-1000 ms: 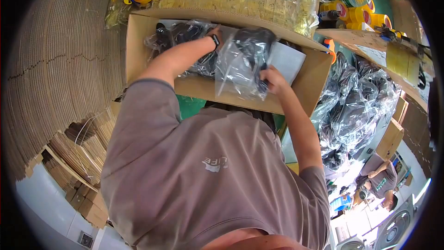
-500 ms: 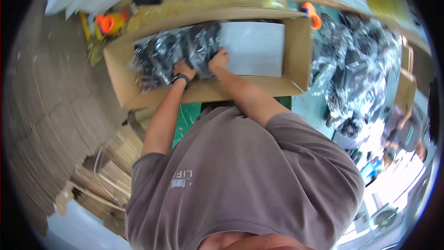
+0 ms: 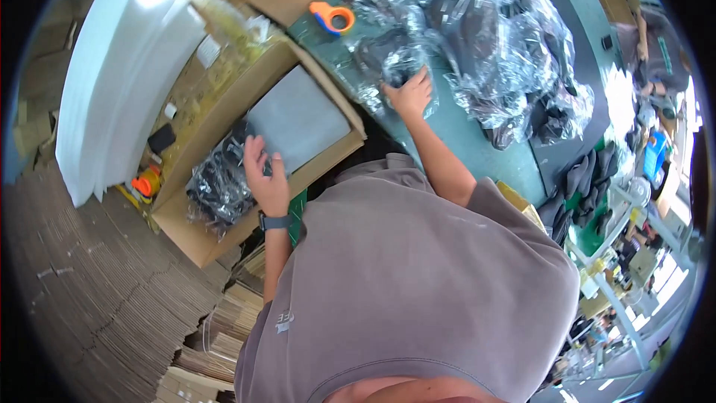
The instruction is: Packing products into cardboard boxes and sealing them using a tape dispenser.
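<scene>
My left hand [image 3: 267,183] is raised over the near side of an open cardboard box [image 3: 317,172], fingers apart and holding nothing. Below and beside it, dark items in clear plastic bags [image 3: 220,188] fill the box's left part. A flat pale-grey sheet [image 3: 298,119] shows in the right part. My right hand [image 3: 412,95] reaches over the green table, thumb and fingers spread against a clear bag with a dark item [image 3: 391,56]. What kind of item is inside the plastic I cannot make out.
A large heap of bagged dark items [image 3: 500,37] lies on the green table [image 3: 477,160]. An orange tape dispenser [image 3: 332,19] rests near the box. White foam sheets [image 3: 112,97] stand behind; stacked flat cardboard [image 3: 112,276] is at left. Another person [image 3: 660,52] is at far right.
My view has turned to the right. Both hands have left the bagged items in the box: the right has moved out to the table heap, the left has lifted above the box.
</scene>
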A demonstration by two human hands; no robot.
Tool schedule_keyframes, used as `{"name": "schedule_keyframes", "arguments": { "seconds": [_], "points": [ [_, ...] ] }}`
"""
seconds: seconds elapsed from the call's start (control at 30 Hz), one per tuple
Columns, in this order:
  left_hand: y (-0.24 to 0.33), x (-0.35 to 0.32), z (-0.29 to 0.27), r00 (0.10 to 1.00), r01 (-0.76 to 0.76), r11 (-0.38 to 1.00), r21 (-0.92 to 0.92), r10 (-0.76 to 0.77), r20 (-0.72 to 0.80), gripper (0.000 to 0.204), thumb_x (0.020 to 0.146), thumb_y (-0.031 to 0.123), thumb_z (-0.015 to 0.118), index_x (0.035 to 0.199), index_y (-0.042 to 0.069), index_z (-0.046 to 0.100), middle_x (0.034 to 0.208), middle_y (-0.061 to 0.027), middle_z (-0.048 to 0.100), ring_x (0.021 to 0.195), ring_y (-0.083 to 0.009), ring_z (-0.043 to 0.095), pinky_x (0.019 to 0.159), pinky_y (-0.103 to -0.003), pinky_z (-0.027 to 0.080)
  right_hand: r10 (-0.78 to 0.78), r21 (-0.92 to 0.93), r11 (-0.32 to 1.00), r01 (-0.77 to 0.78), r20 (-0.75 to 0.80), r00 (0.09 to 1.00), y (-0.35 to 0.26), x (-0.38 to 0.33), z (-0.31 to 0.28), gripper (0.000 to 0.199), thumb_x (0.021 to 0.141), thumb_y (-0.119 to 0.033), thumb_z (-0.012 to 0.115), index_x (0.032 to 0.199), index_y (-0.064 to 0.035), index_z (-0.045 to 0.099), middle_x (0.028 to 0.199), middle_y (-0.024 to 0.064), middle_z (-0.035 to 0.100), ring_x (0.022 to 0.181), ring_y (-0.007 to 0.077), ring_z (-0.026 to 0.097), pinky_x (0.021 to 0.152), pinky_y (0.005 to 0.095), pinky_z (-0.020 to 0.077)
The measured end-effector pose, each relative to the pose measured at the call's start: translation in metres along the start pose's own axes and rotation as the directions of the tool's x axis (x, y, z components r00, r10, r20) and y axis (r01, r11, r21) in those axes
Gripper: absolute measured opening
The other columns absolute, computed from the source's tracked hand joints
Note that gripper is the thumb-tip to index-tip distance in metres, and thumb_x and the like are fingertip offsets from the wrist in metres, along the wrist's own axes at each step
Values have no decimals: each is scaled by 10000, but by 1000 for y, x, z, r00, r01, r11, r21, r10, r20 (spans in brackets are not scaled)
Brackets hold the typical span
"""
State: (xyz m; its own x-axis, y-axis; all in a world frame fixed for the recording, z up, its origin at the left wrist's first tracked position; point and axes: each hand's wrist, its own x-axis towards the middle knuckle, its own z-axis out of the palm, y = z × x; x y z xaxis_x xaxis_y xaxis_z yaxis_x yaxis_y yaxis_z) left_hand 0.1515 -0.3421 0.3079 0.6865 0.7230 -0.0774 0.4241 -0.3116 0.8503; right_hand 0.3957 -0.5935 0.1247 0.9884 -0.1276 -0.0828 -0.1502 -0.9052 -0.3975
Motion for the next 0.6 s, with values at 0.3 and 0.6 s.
{"name": "schedule_keyframes", "arguments": {
  "seconds": [0.3, 0.6],
  "points": [
    [103, -4, 183, 970, 146, 904, -401, -52, 237, 700, 981, 94, 834, 1587, -22, 504, 1493, -159, 643, 1365, -264, 618, 1130, -400, 521, -494, 605, 745, 282, 215, 842, 10, -23, -92, 836, 808, -289, 932, 1455, 75, 548, 1393, 340, 636, 1323, 495, 618, 1119, 554, 509],
    [45, -18, 24, 930, 281, 478, -832, -348, 115, 311, 1029, 194, 711, 1294, 31, 707, 1191, -76, 777, 1069, -228, 752, 971, -414, 609, -15, -185, 983, 20, 30, 999, 85, 155, -103, 1285, 770, -218, 960, 1757, -23, 162, 1617, 368, 464, 1341, 529, 594, 1151, 592, 513]
  ]
}}
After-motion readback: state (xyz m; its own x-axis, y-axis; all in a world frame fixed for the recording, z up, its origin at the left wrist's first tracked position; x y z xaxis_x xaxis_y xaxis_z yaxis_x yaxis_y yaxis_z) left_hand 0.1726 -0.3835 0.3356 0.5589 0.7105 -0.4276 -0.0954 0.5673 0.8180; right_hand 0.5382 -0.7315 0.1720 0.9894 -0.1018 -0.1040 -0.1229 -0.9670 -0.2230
